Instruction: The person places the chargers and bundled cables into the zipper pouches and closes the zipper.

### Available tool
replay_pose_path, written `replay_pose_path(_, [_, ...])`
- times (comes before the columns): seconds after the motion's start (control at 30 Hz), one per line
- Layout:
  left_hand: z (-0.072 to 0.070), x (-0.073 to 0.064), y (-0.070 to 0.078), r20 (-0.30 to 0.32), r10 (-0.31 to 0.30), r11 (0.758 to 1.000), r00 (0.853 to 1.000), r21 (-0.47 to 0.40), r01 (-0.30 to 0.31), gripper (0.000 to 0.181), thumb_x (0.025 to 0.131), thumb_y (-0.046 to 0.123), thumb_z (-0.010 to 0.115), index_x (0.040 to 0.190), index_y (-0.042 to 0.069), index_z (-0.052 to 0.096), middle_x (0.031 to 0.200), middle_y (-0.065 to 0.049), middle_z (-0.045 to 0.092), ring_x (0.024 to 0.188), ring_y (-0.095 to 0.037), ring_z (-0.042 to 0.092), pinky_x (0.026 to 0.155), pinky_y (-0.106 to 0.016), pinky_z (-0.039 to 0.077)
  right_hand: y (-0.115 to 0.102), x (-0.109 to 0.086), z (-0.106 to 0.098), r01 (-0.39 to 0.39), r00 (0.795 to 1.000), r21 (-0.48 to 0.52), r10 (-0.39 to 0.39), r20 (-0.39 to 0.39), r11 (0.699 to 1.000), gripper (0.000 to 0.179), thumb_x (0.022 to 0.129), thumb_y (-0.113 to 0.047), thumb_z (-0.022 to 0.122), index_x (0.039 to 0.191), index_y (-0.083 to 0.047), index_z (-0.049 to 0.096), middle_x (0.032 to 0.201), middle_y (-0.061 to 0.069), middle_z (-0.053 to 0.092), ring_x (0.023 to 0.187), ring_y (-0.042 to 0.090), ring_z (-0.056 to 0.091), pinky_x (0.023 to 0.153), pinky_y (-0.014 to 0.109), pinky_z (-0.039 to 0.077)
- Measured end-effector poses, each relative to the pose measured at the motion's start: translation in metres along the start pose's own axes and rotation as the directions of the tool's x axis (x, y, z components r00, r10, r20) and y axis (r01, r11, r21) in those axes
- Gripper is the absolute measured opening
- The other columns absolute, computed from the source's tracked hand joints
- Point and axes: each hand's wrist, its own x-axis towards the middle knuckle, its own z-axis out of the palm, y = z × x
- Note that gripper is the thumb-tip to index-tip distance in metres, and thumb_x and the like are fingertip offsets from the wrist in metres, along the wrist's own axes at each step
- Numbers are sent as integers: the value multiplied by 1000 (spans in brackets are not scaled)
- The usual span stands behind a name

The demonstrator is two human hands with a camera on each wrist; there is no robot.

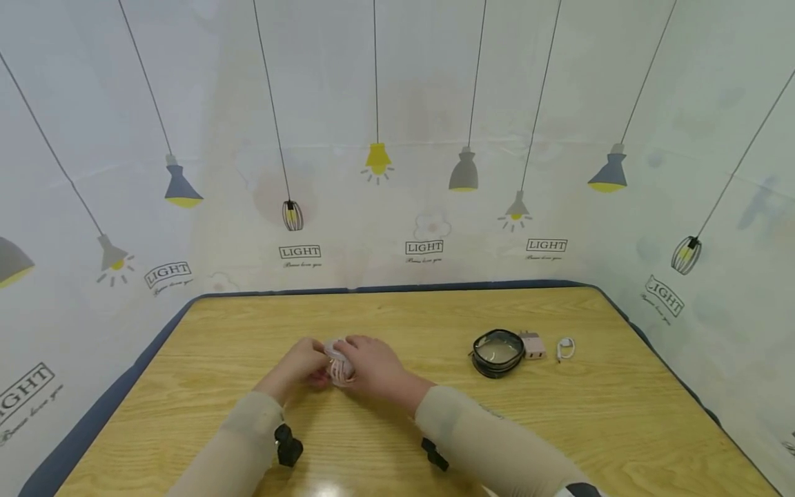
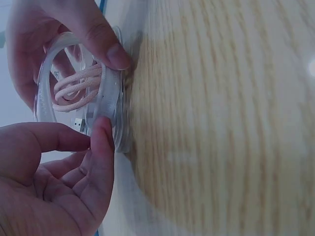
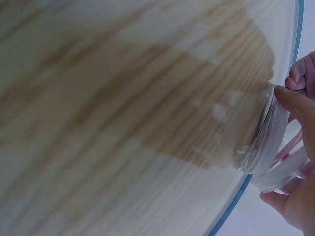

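A clear round pouch point(image 2: 112, 91) with a whitish rim stands on edge on the table, between my hands. Inside it lies a coiled pink cable point(image 2: 76, 88), with a metal USB plug point(image 2: 78, 124) near the lower side in the left wrist view. My right hand point(image 1: 375, 366) grips the pouch, thumb on the rim and fingers behind. With thumb and forefinger, my left hand point(image 1: 306, 360) pinches at the pouch's rim; whatever lies between those fingertips is hidden. In the right wrist view the pouch shows at the right edge, partly covered by the right hand.
Right of my hands on the wooden table point(image 1: 397, 310) lies a round black-rimmed clear pouch point(image 1: 491, 369). Touching or close beside it is a pale pink charger plug point(image 1: 534, 346), then a small white cable point(image 1: 566, 348). A lamp-patterned wall covering point(image 1: 373, 228) surrounds the table.
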Motion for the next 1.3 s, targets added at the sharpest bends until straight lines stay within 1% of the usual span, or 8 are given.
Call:
replay_pose_path(0.13, [-4,0,-4,24,16,1000,1000,15,-17,30,88,-1,54,114,-14,54,75,-14,63,60,-18,62,56,-31,56,-1,2,1,-1,1000,-23,0,-14,1000,67,84,-48,73,141,-22,50,135,4,53,119,19,54,94,37,48])
replay_pose_path(0.4, [-16,-8,-5,71,32,998,997,-50,-29,38,93,5,52,124,-16,46,74,-13,63,63,-19,64,61,-34,57,-4,2,-3,-38,999,-8,38,6,999,61,83,-46,75,137,-26,56,130,1,56,114,17,56,84,35,52])
replay_pose_path(0.57, [-17,-16,3,65,39,995,997,84,-45,34,89,9,66,114,-10,55,86,-16,64,69,-21,65,64,-35,57,-6,2,-3,-65,998,-10,65,13,998,58,86,-47,71,138,-27,55,130,1,56,114,17,56,84,36,53])
replay_pose_path(0.7, [-12,-19,7,27,55,981,998,185,-59,27,86,9,72,105,-6,61,87,-14,63,71,-20,64,65,-34,57,-7,2,-3,-83,996,-22,84,17,996,59,88,-50,68,141,-28,53,130,1,56,113,17,56,85,34,53])
replay_pose_path(0.87, [-7,-21,9,-11,77,977,997,198,-74,20,86,0,70,103,-9,64,85,-12,65,70,-19,64,65,-34,57,-9,3,-2,-82,997,-27,82,14,996,59,87,-47,70,140,-27,54,130,2,56,113,17,57,86,34,52])
replay_pose_path(1.13, [-4,-21,7,-69,123,961,990,257,-101,15,84,0,73,97,-8,69,84,-10,67,69,-16,64,63,-31,56,-7,2,-2,-55,998,-26,55,11,998,54,86,-42,73,136,-28,57,125,0,58,109,15,57,85,32,52])
replay_pose_path(1.2, [-3,-20,5,-86,122,968,989,230,-100,20,82,-2,74,99,-9,65,80,-10,66,67,-16,63,62,-31,55,-7,1,-3,-36,999,-36,36,10,999,53,86,-41,73,135,-28,58,123,-1,58,108,14,57,85,31,52])
replay_pose_path(1.3, [-2,-18,4,-91,125,975,988,196,-105,37,80,-4,75,112,-6,56,77,-10,65,64,-17,63,60,-31,55,-6,0,-2,-13,1000,-61,14,6,998,52,87,-41,72,136,-28,57,122,-1,58,107,14,57,84,31,52])
